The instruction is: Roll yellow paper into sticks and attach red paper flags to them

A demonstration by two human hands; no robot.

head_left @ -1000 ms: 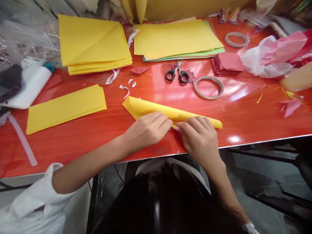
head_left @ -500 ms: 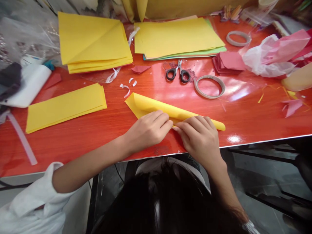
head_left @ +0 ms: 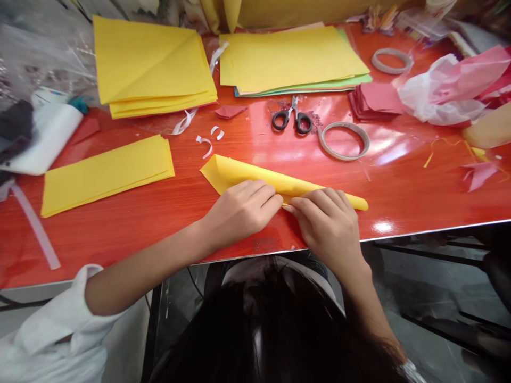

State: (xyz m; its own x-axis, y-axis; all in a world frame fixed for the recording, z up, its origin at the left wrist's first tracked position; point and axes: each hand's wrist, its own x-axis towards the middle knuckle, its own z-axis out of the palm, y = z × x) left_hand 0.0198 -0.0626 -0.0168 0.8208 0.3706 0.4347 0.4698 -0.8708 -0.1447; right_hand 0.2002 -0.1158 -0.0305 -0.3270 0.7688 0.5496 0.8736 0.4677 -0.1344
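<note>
A sheet of yellow paper (head_left: 275, 178), curled into a loose roll, lies slantwise near the table's front edge. Its left end flares open and its right end is a narrow tube. My left hand (head_left: 253, 207) is closed on the paper's near edge, fingertips pinched together. Right beside it, my right hand (head_left: 329, 221) pinches the same edge, its fingers bent over the roll. The two hands almost touch, and both hide part of the near edge. Black-handled scissors (head_left: 293, 117) and a roll of tape (head_left: 344, 141) lie just beyond the paper.
Folded yellow strips (head_left: 107, 173) lie left on the red table (head_left: 187, 213). Farther back are a stack of yellow sheets (head_left: 151, 69), another paper stack (head_left: 291, 58), red paper squares (head_left: 375, 101) and a second tape roll (head_left: 392, 60). Pink and white tissue (head_left: 451, 90) sits at right.
The flared left end of the yellow paper has shifted slightly left and down. Both hands keep nearly the same place and grip.
</note>
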